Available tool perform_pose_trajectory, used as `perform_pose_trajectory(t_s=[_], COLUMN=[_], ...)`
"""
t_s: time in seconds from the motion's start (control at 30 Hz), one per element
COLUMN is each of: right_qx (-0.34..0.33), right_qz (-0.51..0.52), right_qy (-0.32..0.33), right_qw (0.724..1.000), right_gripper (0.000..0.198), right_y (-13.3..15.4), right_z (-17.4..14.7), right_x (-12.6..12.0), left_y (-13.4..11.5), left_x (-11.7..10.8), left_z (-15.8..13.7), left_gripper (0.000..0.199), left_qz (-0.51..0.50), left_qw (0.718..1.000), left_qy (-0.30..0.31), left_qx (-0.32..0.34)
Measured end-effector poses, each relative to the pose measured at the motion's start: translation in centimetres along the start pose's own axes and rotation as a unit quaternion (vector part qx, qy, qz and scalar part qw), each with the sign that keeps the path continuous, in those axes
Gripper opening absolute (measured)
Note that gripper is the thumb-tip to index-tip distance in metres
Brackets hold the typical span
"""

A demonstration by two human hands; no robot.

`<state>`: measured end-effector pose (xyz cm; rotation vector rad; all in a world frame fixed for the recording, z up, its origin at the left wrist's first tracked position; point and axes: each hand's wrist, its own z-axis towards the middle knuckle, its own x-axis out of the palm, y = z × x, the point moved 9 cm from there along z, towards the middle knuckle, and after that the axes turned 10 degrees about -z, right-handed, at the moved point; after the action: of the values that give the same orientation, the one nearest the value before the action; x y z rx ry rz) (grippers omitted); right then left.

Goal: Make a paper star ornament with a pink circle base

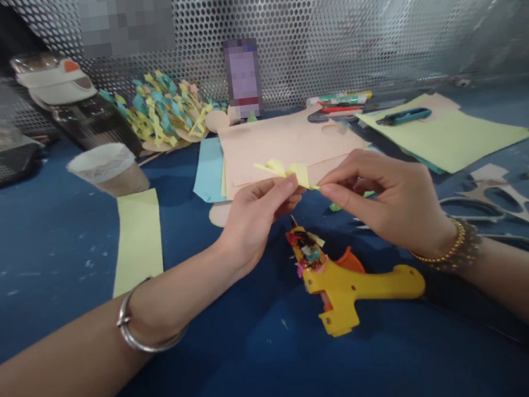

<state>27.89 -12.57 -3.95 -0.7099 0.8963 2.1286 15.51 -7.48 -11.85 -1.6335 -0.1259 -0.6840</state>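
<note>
A small curled strip of yellow paper [301, 175] is held in the air between my two hands. My left hand [261, 215] is closed, pinching the strip near its middle between thumb and fingers. The thumb and index finger of my right hand [383, 194] close on the strip's thin right end. Just below them a yellow hot glue gun [374, 285] lies on its side, its nozzle crusted with coloured scraps. Behind the strip lies a stack of pale pink paper sheets [281, 139].
Scissors [473, 206] and a cut paper scrap [502, 187] lie right, below yellow sheets [452, 132] bearing a utility knife [405, 116]. Left are a paper cup [108, 171], yellow paper strip [138, 238], bottle [87, 110] and curled paper decorations [168, 107]. A phone [243, 76] stands behind.
</note>
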Motion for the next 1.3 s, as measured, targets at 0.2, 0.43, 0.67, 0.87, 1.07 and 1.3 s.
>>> perform_pose_trajectory(t_s=[0.2, 0.43, 0.67, 0.87, 1.07, 1.3], right_qx=[0.003, 0.022, 0.044, 0.046, 0.035, 0.031], right_qz=[0.011, 0.042, 0.061, 0.052, 0.045, 0.031], right_qy=[0.007, 0.028, 0.039, 0.042, 0.033, -0.011], right_qw=[1.0, 0.998, 0.996, 0.997, 0.998, 0.999], right_gripper=[0.006, 0.006, 0.008, 0.008, 0.007, 0.007], right_y=[0.1, -0.5, -1.0, -0.8, -0.7, -0.8], right_z=[0.0, 0.0, 0.0, 0.0, 0.0, -0.1], right_x=[0.1, 0.6, 0.9, 0.9, 0.6, 0.1], left_y=[0.0, 0.1, 0.0, 0.1, 0.1, 0.0], left_x=[0.1, 0.2, 0.3, 0.3, 0.2, 0.2], left_z=[0.1, 0.1, 0.1, 0.1, 0.2, 0.1], left_gripper=[0.016, 0.017, 0.018, 0.018, 0.017, 0.018], left_qz=[-0.001, -0.011, -0.011, -0.003, -0.016, -0.034], left_qw=[1.0, 1.0, 1.0, 1.0, 1.0, 0.999], left_qy=[0.012, 0.017, 0.015, 0.024, 0.013, 0.005], left_qx=[-0.006, -0.009, -0.008, -0.008, -0.009, -0.01])
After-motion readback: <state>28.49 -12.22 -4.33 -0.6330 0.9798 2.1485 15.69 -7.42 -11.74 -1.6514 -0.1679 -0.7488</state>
